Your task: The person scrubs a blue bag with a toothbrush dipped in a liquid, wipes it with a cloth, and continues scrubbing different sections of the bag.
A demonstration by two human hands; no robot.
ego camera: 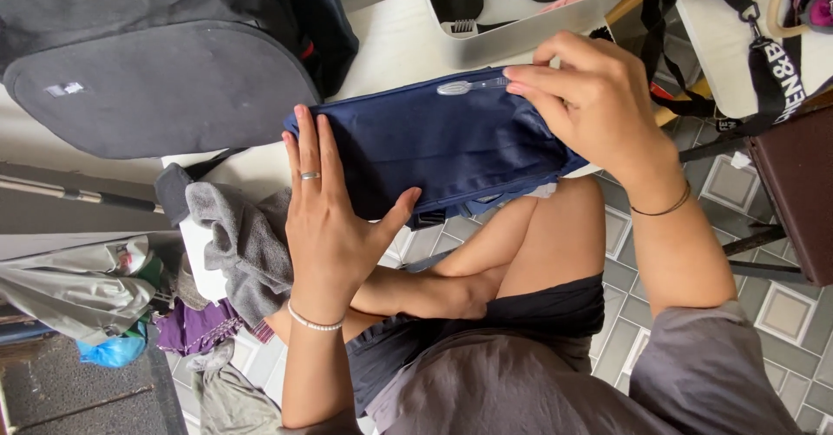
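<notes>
grey towel [239,235] heaped at desk [390,45] edge, far left. my left hand [334,218] spread flat, palm pressing navy fabric pouch [434,144], which lies across desk edge above my knees. my right hand [590,105] pinching pouch's top rim near zipper pull [460,86]. white tray [521,32] just behind.

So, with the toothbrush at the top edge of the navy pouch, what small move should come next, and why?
Probably the right hand should slide the clear toothbrush down into the navy pouch. The brush lies along the pouch's upper edge, pinched at one end by the right fingers, while the left hand lies flat on the fabric and steadies it. Whether the opening is unzipped there, I cannot tell.
</notes>
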